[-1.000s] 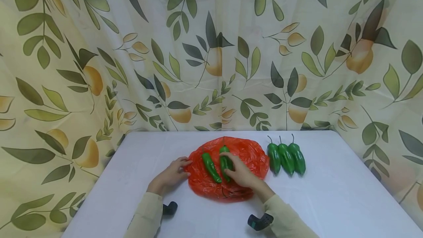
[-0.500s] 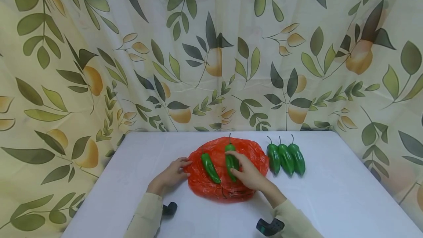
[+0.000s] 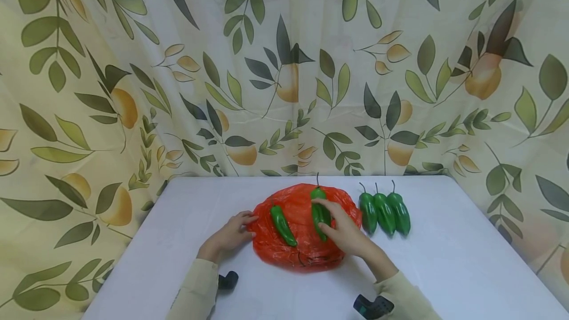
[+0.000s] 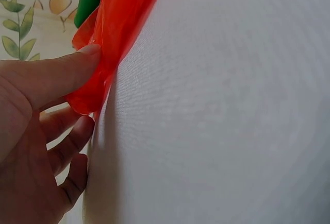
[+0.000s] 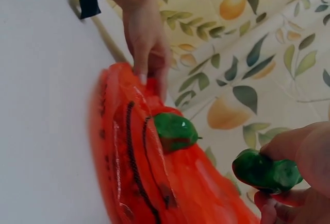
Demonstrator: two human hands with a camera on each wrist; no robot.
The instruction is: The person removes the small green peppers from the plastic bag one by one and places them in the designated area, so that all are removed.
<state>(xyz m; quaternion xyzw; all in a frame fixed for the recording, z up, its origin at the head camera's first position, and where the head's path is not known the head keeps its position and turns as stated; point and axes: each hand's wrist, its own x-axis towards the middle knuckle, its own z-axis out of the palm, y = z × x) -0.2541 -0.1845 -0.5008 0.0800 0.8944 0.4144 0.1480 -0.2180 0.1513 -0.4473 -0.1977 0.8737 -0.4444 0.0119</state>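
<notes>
A crumpled red plastic bag (image 3: pixel 271 253) with dark marks lies on the white table. My left hand (image 3: pixel 228 236) pinches its left edge; in the left wrist view the thumb (image 4: pixel 67 72) lies on the red film with fingers behind it. My right hand (image 3: pixel 348 233) grips a green chili pepper (image 3: pixel 318 221) over the right part of the bag, stem pointing away. In the right wrist view this pepper (image 5: pixel 255 171) is held between thumb and fingers, apart from the bag. Another green pepper (image 3: pixel 283 226) lies on the bag, left of the held one.
Right of the bag, three green peppers lie side by side: one nearest the bag (image 3: pixel 368 213), a middle pepper (image 3: pixel 385 215) and an outer pepper (image 3: pixel 400 214). A leaf-patterned curtain (image 3: pixel 338 137) stands along the back and sides of the table (image 3: pixel 449 260).
My right hand has moved to the right with the green pepper in its grip, away from the pepper lying on the bag. My left hand has stayed at the bag's edge.
</notes>
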